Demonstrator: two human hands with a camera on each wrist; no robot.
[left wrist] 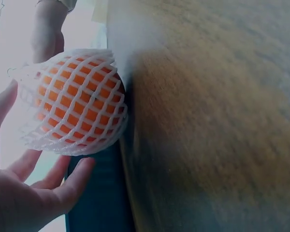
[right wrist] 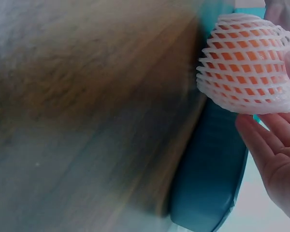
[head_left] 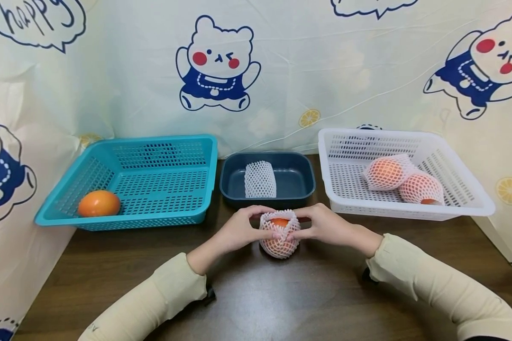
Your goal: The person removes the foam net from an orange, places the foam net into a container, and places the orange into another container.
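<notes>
An orange point(head_left: 279, 221) sits inside a white foam net sleeve point(head_left: 280, 246) at the middle of the table, its top showing through the sleeve's open rim. From the left, my left hand point(head_left: 242, 228) pinches the sleeve's upper edge, thumb at the front and fingers behind. My right hand point(head_left: 326, 224) pinches the same edge from the right. Both wrist views show the netted orange point(left wrist: 79, 104) low over the wood, with fingers around its upper part. Behind the hands, another foam net sleeve point(head_left: 260, 180) lies flat in a dark blue tray point(head_left: 296, 177).
A teal basket point(head_left: 162, 177) at the left holds one bare orange point(head_left: 99, 203). At the right, a white basket point(head_left: 345, 182) contains two netted oranges point(head_left: 385, 173). A printed cloth point(head_left: 290, 71) hangs behind the brown wooden table point(head_left: 277, 298).
</notes>
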